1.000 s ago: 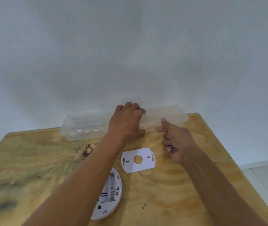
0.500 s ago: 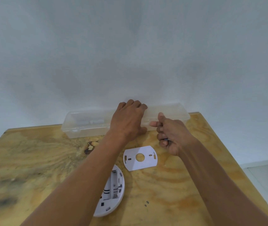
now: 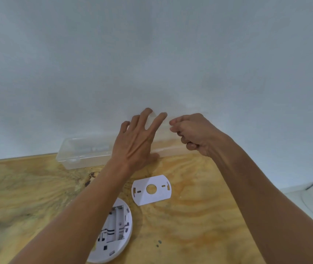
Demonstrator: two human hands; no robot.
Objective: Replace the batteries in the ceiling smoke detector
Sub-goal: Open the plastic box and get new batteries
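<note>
Landmark: the flat white mounting plate (image 3: 151, 189) with a round centre hole, laid flat on the knotty yellow plywood tabletop (image 3: 190, 216).

Nearer than the plate and to its left, the round white plastic smoke detector (image 3: 113, 233) is seen lying on its face, back side up, battery bay exposed; no cells can be made out in the bay. Its left part is covered by the left forearm. Detector and plate are apart, not touching.

Small dark specks are seen on the wood nearer than the plate, and a dark knot to the plate's left.

Beyond the plate, a long clear plastic storage box (image 3: 83, 154) is set along the table's far edge, against the wall. Its lid is raised at the right end; pale contents at its left end are too blurred to identify.

The left hand (image 3: 135, 143) is spread open over the box, fingers splayed against the translucent lid, thumb low by the box's front wall. The right hand (image 3: 195, 136) is curled closed just right of the left hand, fingertips pinched at the lid's edge; whether anything else is held inside the fist cannot be told.

Behind the box, a plain pale grey-white wall (image 3: 152, 54) fills the upper view. Far right of the plate, off the table, pale floor (image 3: 308, 204) is seen.
</note>
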